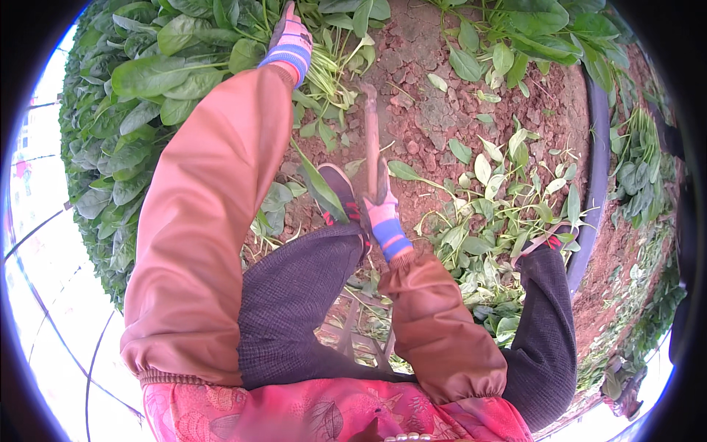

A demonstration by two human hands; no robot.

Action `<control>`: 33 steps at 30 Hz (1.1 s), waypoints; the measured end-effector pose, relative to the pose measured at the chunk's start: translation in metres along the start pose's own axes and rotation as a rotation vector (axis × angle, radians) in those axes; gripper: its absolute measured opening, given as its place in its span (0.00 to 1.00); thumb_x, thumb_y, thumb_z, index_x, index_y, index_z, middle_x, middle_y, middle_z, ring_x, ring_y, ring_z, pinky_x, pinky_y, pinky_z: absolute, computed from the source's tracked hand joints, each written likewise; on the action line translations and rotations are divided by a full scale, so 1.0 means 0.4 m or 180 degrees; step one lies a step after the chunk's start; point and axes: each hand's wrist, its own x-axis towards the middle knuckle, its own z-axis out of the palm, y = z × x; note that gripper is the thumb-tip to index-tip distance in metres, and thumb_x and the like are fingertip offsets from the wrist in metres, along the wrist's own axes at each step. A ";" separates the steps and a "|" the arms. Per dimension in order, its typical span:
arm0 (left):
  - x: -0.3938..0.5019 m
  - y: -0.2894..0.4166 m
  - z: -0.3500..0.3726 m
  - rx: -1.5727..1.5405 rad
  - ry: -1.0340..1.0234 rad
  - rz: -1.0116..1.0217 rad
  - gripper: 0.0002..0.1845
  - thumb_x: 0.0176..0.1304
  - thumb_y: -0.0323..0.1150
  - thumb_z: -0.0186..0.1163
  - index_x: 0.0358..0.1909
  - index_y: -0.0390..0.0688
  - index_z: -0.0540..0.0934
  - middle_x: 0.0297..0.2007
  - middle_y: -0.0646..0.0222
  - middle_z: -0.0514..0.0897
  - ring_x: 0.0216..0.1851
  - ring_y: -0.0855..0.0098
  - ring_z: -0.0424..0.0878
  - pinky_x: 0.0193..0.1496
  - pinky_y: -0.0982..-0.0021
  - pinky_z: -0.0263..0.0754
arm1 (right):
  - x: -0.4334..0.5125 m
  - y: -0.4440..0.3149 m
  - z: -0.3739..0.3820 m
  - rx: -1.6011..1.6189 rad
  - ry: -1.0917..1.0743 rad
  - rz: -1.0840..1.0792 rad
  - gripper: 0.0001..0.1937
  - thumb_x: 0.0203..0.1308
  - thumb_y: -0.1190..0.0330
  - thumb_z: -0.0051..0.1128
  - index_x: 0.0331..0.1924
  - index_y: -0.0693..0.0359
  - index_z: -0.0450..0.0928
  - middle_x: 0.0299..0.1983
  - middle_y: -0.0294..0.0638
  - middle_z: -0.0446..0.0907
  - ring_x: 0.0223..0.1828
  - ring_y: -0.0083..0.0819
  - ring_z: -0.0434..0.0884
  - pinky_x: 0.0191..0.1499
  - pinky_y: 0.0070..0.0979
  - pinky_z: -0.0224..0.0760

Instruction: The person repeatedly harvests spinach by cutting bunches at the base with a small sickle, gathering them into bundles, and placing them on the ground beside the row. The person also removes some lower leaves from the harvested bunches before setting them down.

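Note:
My left hand [288, 44], in a pink and blue knit glove with a dark palm, is among the leafy green plants [149, 77], which look like spinach. It grips a bunch of greens [326, 72], whose pale stems stick out to the right of the glove; my fingertips are partly hidden by leaves. In my right hand [383, 203], gloved alike, is a wooden-handled hand tool [372, 132]. The handle points away from me, and its small head is blurred just above the soil, a little right of the stems.
Loose picked leaves [486, 221] lie on the reddish, crumbly soil [425, 110]. More greens [530, 33] grow at the upper right. A dark hose [597, 143] curves along the right. My shoes [337, 188] rest on the soil, and a slatted frame [353, 326] shows below me.

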 end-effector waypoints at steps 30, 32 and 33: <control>0.006 0.044 0.041 -0.0651 0.0612 -0.0507 0.19 0.67 0.39 0.38 0.50 0.49 0.77 0.49 0.69 0.80 0.56 0.69 0.71 0.71 0.45 0.36 | 0.232 -0.185 0.079 0.0144 0.0134 -0.0734 0.41 0.53 0.73 0.60 0.70 0.40 0.49 0.28 0.46 0.78 0.24 0.33 0.78 0.25 0.30 0.73; 0.008 0.049 0.047 -0.0657 0.0624 -0.0510 0.20 0.68 0.39 0.37 0.50 0.49 0.77 0.49 0.69 0.79 0.56 0.69 0.71 0.71 0.45 0.36 | 0.226 -0.147 0.065 0.0211 0.0023 -0.0454 0.41 0.53 0.73 0.59 0.70 0.39 0.49 0.26 0.45 0.78 0.21 0.34 0.78 0.23 0.30 0.73; 0.011 0.049 0.050 -0.0672 0.0622 -0.0520 0.20 0.68 0.40 0.37 0.50 0.49 0.77 0.50 0.69 0.79 0.57 0.69 0.71 0.71 0.45 0.36 | 0.221 -0.122 0.057 0.0399 -0.0110 -0.0596 0.41 0.54 0.73 0.59 0.70 0.39 0.49 0.25 0.45 0.78 0.20 0.34 0.79 0.21 0.31 0.73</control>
